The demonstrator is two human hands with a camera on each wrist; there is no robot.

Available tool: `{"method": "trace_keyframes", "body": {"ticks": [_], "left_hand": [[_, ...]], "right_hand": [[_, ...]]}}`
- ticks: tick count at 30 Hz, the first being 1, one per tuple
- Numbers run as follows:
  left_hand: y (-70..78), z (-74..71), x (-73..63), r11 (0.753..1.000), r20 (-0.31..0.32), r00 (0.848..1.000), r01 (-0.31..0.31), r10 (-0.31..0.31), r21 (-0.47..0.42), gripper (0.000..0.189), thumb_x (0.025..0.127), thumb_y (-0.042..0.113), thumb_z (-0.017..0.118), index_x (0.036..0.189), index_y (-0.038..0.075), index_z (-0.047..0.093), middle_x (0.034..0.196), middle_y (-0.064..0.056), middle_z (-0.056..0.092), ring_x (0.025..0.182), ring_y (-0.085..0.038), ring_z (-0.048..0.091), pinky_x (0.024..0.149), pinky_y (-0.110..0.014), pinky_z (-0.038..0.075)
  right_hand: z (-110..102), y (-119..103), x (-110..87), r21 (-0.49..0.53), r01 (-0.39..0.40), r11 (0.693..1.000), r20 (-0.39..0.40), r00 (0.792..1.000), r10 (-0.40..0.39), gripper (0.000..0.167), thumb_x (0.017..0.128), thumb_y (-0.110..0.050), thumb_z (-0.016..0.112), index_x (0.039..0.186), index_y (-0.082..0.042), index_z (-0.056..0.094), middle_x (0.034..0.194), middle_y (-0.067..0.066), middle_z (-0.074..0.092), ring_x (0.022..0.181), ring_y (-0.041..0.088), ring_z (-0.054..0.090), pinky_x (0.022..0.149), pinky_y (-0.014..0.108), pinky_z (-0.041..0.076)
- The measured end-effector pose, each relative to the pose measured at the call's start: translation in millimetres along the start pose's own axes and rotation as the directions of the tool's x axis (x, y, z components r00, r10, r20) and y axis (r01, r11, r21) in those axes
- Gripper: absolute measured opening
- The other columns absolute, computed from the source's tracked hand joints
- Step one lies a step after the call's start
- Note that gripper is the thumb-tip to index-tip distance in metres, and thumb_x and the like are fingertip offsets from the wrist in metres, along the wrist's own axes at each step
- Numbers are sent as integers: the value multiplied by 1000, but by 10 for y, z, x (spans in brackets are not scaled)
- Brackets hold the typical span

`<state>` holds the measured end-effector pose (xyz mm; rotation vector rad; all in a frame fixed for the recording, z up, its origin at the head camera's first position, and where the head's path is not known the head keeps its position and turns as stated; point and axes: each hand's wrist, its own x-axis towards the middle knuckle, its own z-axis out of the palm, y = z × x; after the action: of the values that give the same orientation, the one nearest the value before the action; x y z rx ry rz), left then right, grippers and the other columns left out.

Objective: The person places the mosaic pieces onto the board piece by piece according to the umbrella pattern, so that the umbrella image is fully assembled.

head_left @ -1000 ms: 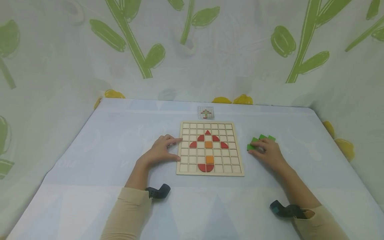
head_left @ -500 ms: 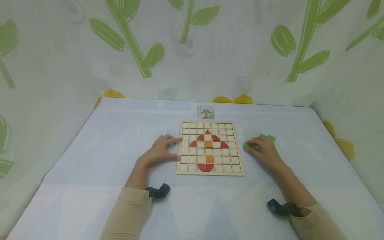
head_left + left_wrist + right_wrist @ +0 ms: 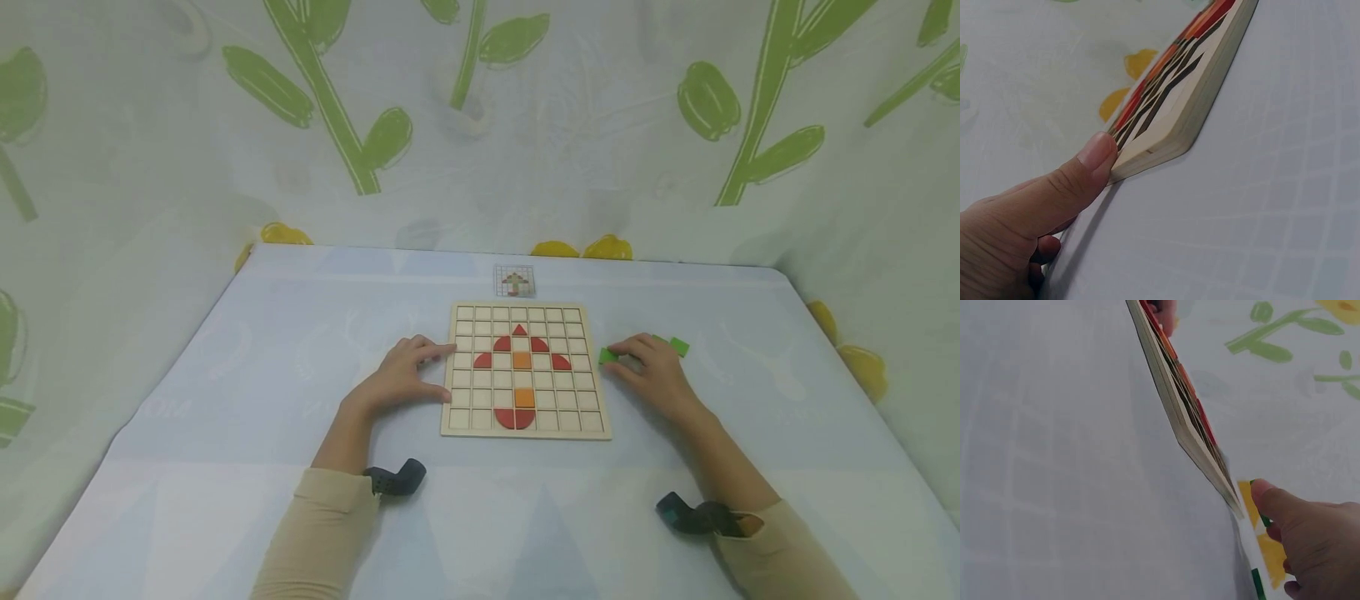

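Observation:
A pale wooden board point(image 3: 482, 400) with a grid of square cells lies on the table. Set in it are several red pieces, among them a triangle point(image 3: 519, 331), and two orange squares point(image 3: 524, 398). My left hand point(image 3: 397, 377) touches the board's left edge with thumb and index finger spread apart. Between the thumb and fingers of my right hand point(image 3: 660, 379) is a green square tile point(image 3: 607, 356), pinched just beside the board's right edge; its green edge point(image 3: 1265, 521) also shows in the right wrist view. Beyond that hand sit more green tiles point(image 3: 679, 347), partly hidden by the fingers.
A small card point(image 3: 513, 282) printed with a grid and a coloured figure lies behind the board. The white table point(image 3: 480, 517) ends at a back wall point(image 3: 585, 125) patterned with green leaves. Each wrist wears a dark camera point(image 3: 401, 477).
My right hand has slid the green tile leftward, away from the other green tiles and up to the board's right side. The left hand stays where it was.

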<state>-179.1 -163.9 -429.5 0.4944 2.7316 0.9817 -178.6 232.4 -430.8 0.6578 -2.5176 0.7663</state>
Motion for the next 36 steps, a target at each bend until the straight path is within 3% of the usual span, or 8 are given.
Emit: {"method": "trace_keyframes", "body": {"ticks": [5,12,28,36], "left_hand": [[-4,-1,6,1000,5,1000,0,0,0,81,66,44,83,138,25,51,114,0,49,104,-19,40,87,-36,36],[9,-8,2,1000,6,1000,9,-9,4,81,66,44,82,138,24,50,115,-1,49,105,-20,40,87,-37,36],[-3,-19,3,1000,0,1000,-2,2,11,81,66,43,83,138,24,51,113,0,49,103,-19,40,86,-36,36],[-30,7,14,1000,7,1000,2,-2,-5,81,65,44,83,138,25,51,116,0,50,104,-19,40,86,-37,36]], "right_hand": [[33,-35,42,19,3,1000,6,1000,-3,26,70,-8,81,92,-3,69,89,8,65,87,24,59,75,28,41],[59,-122,115,23,-57,998,62,997,55,28,73,-14,80,97,-4,69,94,10,65,92,27,57,77,39,39],[152,-296,248,101,-132,986,131,984,119,28,78,-15,77,102,-5,68,103,10,64,101,27,53,80,42,42],[212,-347,294,84,-113,990,126,987,102,30,76,-17,79,102,-5,70,101,10,66,98,26,55,79,40,42]]}}
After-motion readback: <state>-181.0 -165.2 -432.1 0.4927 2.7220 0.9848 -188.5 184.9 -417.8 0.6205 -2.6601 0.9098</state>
